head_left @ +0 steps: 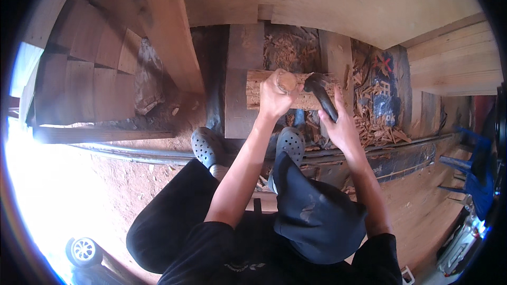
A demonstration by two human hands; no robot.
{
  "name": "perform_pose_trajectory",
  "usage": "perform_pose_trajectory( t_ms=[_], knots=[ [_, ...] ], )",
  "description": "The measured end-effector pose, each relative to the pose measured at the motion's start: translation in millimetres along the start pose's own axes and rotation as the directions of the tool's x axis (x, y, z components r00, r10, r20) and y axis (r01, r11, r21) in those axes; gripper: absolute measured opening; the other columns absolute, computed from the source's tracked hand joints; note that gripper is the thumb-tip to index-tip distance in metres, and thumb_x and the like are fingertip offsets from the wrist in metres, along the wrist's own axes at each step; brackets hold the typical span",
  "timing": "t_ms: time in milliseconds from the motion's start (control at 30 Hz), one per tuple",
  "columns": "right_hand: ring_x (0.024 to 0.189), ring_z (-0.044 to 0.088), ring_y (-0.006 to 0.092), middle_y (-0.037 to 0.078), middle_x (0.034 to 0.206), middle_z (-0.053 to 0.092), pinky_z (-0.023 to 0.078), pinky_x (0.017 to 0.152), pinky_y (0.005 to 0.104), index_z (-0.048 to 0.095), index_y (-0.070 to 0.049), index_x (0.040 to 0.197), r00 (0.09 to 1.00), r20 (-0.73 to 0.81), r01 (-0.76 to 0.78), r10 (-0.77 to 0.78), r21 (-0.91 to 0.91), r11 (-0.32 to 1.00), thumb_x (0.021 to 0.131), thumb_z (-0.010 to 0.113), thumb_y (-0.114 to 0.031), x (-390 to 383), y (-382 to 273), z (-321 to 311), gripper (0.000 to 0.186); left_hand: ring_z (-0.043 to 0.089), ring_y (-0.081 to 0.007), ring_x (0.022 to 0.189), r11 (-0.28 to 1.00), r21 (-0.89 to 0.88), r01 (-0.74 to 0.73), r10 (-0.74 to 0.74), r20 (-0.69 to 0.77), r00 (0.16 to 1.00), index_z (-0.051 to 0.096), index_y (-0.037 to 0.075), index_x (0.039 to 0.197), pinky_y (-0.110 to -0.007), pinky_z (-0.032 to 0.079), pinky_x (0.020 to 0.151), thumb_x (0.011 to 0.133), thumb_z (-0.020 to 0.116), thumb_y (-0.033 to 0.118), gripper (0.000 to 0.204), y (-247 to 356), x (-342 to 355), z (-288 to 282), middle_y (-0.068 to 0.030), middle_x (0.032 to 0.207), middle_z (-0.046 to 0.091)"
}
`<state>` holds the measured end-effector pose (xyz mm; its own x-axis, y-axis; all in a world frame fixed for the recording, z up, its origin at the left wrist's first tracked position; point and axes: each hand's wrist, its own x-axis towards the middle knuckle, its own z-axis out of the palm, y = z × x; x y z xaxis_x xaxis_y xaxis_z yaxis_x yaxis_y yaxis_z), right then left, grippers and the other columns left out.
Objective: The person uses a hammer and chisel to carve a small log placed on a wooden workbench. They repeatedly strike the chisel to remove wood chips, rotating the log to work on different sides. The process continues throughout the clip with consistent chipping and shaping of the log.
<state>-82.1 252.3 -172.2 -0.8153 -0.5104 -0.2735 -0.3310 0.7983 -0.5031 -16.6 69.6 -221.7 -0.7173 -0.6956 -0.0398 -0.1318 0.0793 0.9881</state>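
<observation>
A rough, reddish-brown wood block (257,91) with a hacked surface lies crosswise on planks in front of my feet. Over it, my left hand (275,95) is closed round a thick round wooden handle (287,81), seen nearly end-on. My right hand (342,125) grips a dark curved tool (323,98), thumb on the near side and fingers along the far side. The tool's bulky dark end points at the block, close to the left hand. Whether the wooden handle and the dark tool are one piece, I cannot tell.
Wood chips (377,124) cover the ground right of the block. A wide plank (240,113) lies under the block's left end. Large boards (327,0) stand beyond, and a thick post (169,26) leans left. Metal pipes (142,154) run past my feet. A blue chair (478,171) is far right.
</observation>
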Motion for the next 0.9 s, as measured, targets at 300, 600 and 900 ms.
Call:
perform_pose_trajectory(
  t_ms=[300, 600, 900],
  knots=[
    [0.074, 0.058, 0.0452, 0.027, 0.071, 0.058, 0.046, 0.065, 0.0486, 0.038, -0.035, 0.136, 0.995, 0.098, 0.042, -0.037, -0.054, 0.998, 0.093, 0.046, -0.035, 5.8, -6.4, -5.2, 0.044, 0.053, -0.0090, 0.067, 0.986, -0.166, 0.010, 0.002, 0.071, 0.997, 0.060, 0.002, 0.078, -0.026, 0.045, 0.061, 0.065, 0.084, 0.021, 0.033, 2.8, 5.2, 0.0, -0.0013, 0.069, 0.059],
    [0.068, 0.060, 0.0439, 0.024, 0.070, 0.061, 0.049, 0.062, 0.0513, 0.034, -0.028, 0.139, 0.989, 0.127, 0.102, -0.075, -0.218, 0.971, 0.093, 0.045, -0.031, 9.0, -15.6, -3.0, 0.047, 0.051, -0.0091, 0.065, 0.964, -0.264, -0.013, 0.018, 0.014, 1.000, 0.061, 0.003, 0.078, -0.025, 0.044, 0.060, 0.065, 0.081, 0.009, 0.024, -9.4, 3.8, -5.3, -0.0006, 0.069, 0.058],
    [0.069, 0.060, 0.0454, 0.027, 0.070, 0.061, 0.049, 0.064, 0.0535, 0.028, -0.029, 0.141, 0.987, 0.159, 0.056, -0.025, -0.196, 0.979, 0.094, 0.042, -0.031, 8.5, -11.6, -0.7, 0.049, 0.043, -0.0166, 0.058, 0.574, -0.817, -0.059, 0.006, -0.068, 0.998, 0.047, 0.007, 0.077, -0.034, 0.036, 0.057, 0.077, 0.066, 0.013, 0.020, -74.5, 6.3, -92.5, -0.0036, 0.062, 0.045]
  ],
)
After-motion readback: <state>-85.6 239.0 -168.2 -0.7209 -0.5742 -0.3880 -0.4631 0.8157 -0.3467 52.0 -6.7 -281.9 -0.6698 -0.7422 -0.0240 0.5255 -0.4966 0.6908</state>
